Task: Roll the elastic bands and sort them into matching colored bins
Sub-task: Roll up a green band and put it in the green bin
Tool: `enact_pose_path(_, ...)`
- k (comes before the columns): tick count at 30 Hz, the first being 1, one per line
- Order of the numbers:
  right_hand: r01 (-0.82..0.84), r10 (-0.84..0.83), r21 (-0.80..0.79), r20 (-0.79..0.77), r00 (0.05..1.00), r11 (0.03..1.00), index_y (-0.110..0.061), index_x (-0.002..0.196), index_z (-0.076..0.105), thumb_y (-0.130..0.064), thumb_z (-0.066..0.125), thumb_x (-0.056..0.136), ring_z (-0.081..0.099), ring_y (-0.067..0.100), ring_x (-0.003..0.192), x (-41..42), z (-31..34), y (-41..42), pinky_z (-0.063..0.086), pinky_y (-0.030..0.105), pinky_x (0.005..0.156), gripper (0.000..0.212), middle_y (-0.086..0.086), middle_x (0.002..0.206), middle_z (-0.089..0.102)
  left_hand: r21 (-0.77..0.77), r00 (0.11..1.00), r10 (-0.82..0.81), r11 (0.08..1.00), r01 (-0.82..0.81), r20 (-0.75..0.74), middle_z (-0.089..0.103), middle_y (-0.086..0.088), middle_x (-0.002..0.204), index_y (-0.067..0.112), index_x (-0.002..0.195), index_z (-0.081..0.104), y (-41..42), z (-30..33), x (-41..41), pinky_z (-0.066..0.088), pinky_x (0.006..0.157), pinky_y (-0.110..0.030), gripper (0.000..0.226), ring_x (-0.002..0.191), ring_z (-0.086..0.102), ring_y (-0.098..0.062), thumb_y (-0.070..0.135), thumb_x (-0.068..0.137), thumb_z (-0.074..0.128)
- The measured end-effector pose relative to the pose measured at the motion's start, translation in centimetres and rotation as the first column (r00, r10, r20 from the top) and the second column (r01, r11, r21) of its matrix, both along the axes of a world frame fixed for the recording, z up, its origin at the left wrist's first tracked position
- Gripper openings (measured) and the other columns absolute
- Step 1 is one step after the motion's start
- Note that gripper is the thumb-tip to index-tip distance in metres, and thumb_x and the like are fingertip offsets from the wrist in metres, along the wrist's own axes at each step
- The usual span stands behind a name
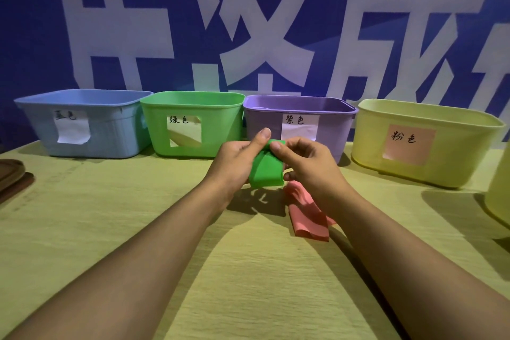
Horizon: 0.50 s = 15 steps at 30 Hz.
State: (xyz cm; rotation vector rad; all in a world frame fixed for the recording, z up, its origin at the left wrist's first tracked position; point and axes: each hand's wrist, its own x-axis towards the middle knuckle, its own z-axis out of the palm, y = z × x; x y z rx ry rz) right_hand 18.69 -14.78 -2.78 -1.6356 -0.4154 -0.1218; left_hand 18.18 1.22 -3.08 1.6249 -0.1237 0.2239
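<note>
A green elastic band (267,171) hangs above the table between both hands. My left hand (237,159) pinches its upper left edge with thumb raised. My right hand (307,161) pinches the top right edge, fingers curled. A pink elastic band (307,218) lies crumpled on the table just below my right hand. Four bins stand in a row at the back: blue bin (116,130), green bin (220,124), purple bin (331,130) and yellow bin (452,152) with a pink label.
The wooden table (124,215) stretches toward me. A dark brown object (12,178) lies at the left edge. Part of another yellow container (499,188) shows at the right edge. A blue wall with white characters stands behind the bins.
</note>
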Motion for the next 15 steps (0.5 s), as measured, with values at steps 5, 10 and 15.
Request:
enact_pose_path(5,0.02,-0.014,0.054,-0.117,0.993,0.998,-0.016,0.105,0.071,-0.053,0.058,0.097,0.074,0.016,0.085,-0.52,0.3,0.14,0.059,0.03,0.075,0.041,0.004,0.096,0.076,-0.046,0.997,-0.077,0.996,0.077,0.011,0.079,-0.015,0.102,0.009,0.107,0.078,-0.24,-0.17,0.04,0.053,0.103,-0.056,0.042,0.101,0.075,-0.033,0.046,0.101,0.059)
enact_pose_path(10,0.138,-0.159,-0.123,-0.185,0.97,0.983,-0.006,0.096,0.074,-0.081,0.038,0.089,0.075,0.027,0.079,-0.23,0.31,-0.06,0.059,0.036,0.071,0.084,0.012,0.086,0.078,-0.058,0.992,-0.121,0.991,0.122,0.02,0.078,-0.014,0.107,0.007,0.111,0.074,-0.49,-0.31,-0.07,0.053,0.104,-0.053,0.03,0.106,0.074,-0.032,0.032,0.103,0.059)
enact_pose_path(15,0.18,-0.208,-0.143,-0.216,0.954,0.973,-0.009,0.095,0.07,-0.082,0.041,0.087,0.07,0.019,0.056,-0.63,0.68,-0.13,0.055,0.024,0.051,0.079,0.009,0.069,0.076,-0.027,0.992,-0.115,0.993,0.117,0.059,0.079,-0.011,0.1,0.01,0.107,0.072,-0.54,-0.34,-0.21,0.058,0.097,-0.04,0.011,0.094,0.075,-0.022,0.013,0.099,0.066)
